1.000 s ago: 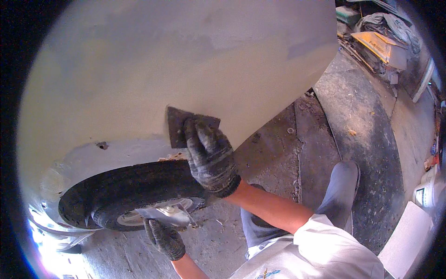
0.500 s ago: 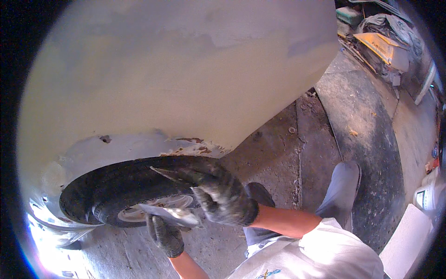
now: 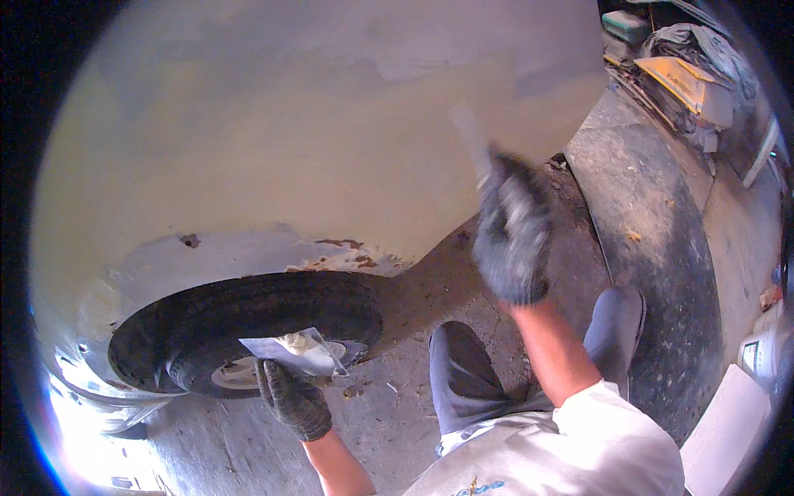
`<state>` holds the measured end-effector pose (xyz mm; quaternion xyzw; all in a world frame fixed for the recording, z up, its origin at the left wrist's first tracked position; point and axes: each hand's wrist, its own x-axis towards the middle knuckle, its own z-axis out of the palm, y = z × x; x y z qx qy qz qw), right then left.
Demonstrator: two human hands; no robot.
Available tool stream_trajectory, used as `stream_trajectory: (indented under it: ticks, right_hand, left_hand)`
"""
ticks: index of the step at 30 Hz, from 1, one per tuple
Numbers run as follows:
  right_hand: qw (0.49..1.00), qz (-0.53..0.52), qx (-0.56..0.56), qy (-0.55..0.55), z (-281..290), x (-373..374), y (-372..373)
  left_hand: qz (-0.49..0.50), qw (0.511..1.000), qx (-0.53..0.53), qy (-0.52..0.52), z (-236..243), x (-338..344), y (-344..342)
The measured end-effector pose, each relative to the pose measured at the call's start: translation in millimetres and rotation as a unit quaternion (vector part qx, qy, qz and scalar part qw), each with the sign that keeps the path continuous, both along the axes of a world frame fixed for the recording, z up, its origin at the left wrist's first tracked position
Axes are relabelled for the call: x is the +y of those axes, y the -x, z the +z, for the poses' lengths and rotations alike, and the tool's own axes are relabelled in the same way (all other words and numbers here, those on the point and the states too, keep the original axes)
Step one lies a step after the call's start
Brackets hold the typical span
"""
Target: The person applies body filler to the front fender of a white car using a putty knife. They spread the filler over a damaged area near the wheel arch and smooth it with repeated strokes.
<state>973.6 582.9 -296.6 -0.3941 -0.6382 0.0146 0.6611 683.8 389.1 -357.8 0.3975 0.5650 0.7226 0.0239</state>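
My left hand (image 3: 293,402), in a dark work glove, grips a pale flat plate (image 3: 310,360) by its near edge, in front of the wheel. A small dab of whitish paste (image 3: 291,340) sits on the plate. My right hand (image 3: 514,231), also gloved and blurred by motion, is raised near the panel's right edge. From its closed fingers sticks out a thin pale spreader (image 3: 470,136), smeared by movement, close to the car body panel (image 3: 273,140); whether it touches is unclear. The panel is beige and grey, with chipped, rusty patches (image 3: 357,261) above the wheel arch.
A black tyre (image 3: 248,310) fills the arch below the panel. My bent knees (image 3: 463,364) are close to the car, over a dirty floor (image 3: 546,331). Yellow and grey clutter (image 3: 678,83) lies at the far right, a white bucket (image 3: 757,351) and white board (image 3: 728,430) nearer.
My right hand has swung up and to the right, away from the plate, carrying the spreader to the panel. My left hand stays low with the plate, whose top now shows more.
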Motion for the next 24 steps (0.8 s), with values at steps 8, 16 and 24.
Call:
stream_trajectory:
  ticks: [8,16,24]
  right_hand:
    - [0.955,-0.266,-0.035,-0.126,12.5,72.5,5.5]
    - [0.993,-0.061,-0.067,-0.079,-18.8,3.5,105.9]
    - [0.978,0.174,-0.102,0.058,-22.9,-49.3,119.8]
  left_hand:
    - [-0.109,0.972,-0.207,-0.017,-2.7,-20.9,3.8]
    - [-0.125,0.965,-0.229,-0.026,1.6,-25.9,6.4]
    - [-0.123,0.964,-0.235,-0.021,5.0,-22.2,5.1]
